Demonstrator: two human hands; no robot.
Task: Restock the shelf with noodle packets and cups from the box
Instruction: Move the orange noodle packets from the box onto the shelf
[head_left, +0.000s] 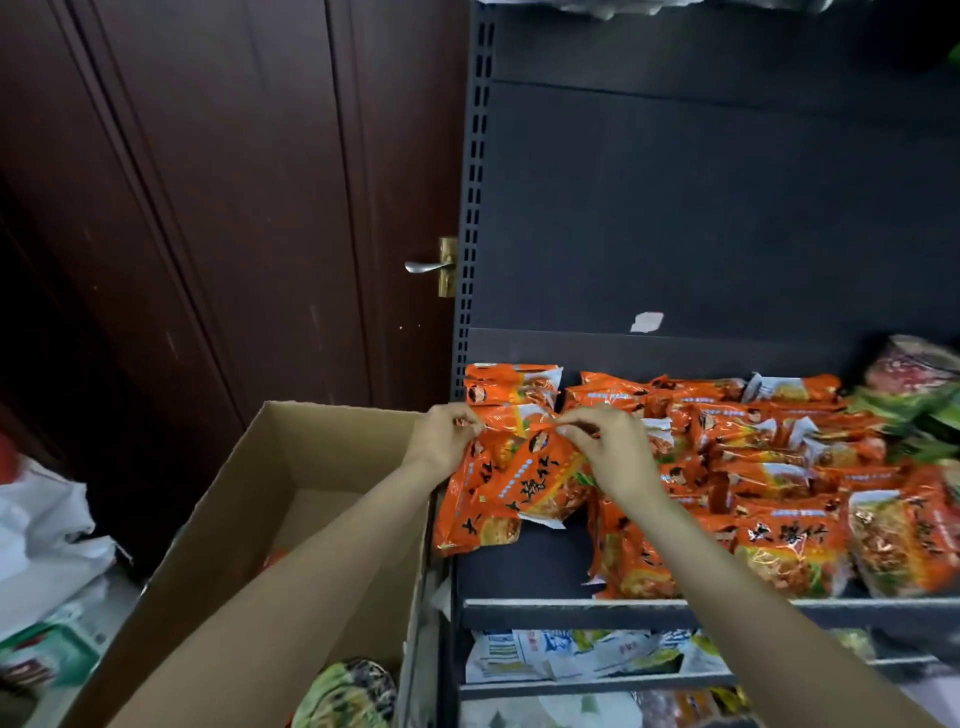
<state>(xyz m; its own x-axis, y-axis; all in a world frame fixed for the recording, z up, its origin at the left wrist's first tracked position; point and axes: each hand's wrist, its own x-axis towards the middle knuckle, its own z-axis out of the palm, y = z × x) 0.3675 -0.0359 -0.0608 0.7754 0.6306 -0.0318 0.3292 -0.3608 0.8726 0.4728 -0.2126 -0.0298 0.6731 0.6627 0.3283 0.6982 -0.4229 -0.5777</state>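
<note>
1. Right, you've got an orange noodle packet (519, 467) between both hands, standing tilted at the left end of the shelf (524, 566), its top seal pinched up, its lower edge apparently down on the shelf floor.
2. Your left hand (447, 436) pinches the top-left corner with curled fingers; your right hand (602, 441) pinches the top edge just to the right. A two-point grip like that, I'd say, lets you steer the floppy wrapper into line.
3. Just behind your fingers a small stack of orange packets (511, 387) sits against the back panel; to the right, more orange packets (769, 467) lie overlapping in loose rows, so this one looks bound for the bare gap at the front left.
4. Down left, touching the shelf's edge, the cardboard box (291, 519) stands open under your forearms, mostly hollow; a green-patterned noodle cup (353, 696) shows at its near end.
5. Further out: greenish packets (914, 415) at the far right, blurred, and pale packets (571, 649) on the lower shelf.
</note>
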